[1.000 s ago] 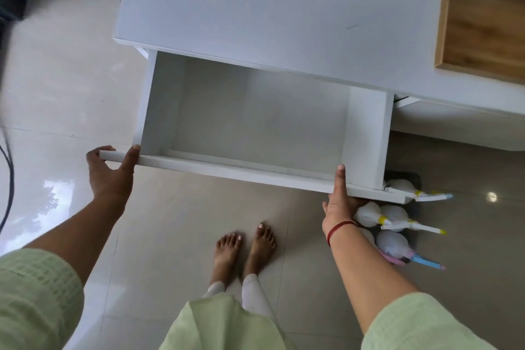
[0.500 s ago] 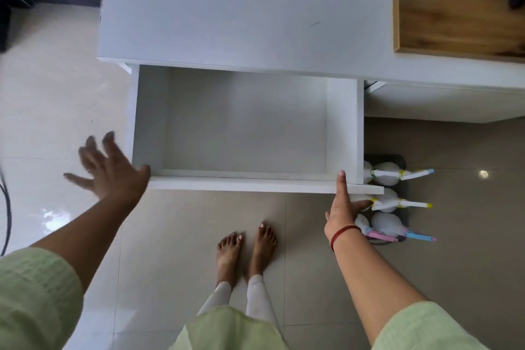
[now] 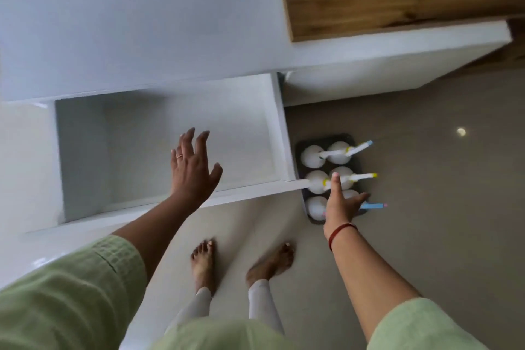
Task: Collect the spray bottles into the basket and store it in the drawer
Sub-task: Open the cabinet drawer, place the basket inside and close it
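Now both hands are spread, left hand (image 3: 193, 176) over the drawer (image 3: 279, 133), right hand (image 3: 341, 204) above the basket (image 3: 301, 148).

Single head-worn wide-angle view, looking steeply down from standing height. Open drawer (image 3: 170, 145) centre-left, white cabinet top (image 3: 136, 17) far, tiled floor (image 3: 426, 179) right, own bare feet (image 3: 203, 261) near bottom centre. Frame tilted. No second view.
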Demonstrator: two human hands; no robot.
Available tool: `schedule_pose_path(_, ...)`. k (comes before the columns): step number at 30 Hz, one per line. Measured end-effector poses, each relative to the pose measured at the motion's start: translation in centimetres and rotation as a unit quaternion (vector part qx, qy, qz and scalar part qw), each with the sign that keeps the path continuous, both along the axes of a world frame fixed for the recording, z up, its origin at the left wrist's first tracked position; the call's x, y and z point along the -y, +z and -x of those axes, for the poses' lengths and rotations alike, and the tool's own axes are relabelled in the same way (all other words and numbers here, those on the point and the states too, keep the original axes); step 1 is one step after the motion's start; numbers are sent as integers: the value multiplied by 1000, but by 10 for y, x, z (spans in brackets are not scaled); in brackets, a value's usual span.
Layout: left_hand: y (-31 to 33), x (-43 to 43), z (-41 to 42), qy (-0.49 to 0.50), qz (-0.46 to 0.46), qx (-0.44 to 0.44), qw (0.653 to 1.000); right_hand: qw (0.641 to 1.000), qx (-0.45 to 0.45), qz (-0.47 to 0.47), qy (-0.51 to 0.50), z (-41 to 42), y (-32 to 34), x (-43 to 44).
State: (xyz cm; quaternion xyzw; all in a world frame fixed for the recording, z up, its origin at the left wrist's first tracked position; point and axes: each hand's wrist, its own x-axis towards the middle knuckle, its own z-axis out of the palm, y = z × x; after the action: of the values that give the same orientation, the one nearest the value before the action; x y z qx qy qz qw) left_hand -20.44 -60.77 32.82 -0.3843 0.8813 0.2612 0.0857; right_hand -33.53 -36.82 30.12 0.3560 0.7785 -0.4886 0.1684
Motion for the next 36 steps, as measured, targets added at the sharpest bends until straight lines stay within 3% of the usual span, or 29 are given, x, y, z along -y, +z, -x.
schedule_pose_path(3, 1, -44, 46, -58, -11, -11, 998, 1000, -13, -2, -15, 18, -6, -53)
schedule_pose_path(8, 6, -107, 111, -243, -12, -30, 969, 998, 5, -6, -67, 27, -6, -130)
schedule_pose_path(15, -29, -170, 198, -351, 31, -8, 936, 981, 30, -17, -189, 22, -35, -195)
schedule_pose_path(23, -85, -190, 271, -385, 29, 81, 919, 958, 88, 2, -272, 13, -92, -202)
schedule_pose_path(28, -152, -189, 316, -339, 39, 132, 931, 944, 117, 17, -306, 24, -164, -209)
schedule_pose_path(36, -266, -178, 362, -385, 34, 141, 912, 949, 155, 64, -268, 40, -278, -212)
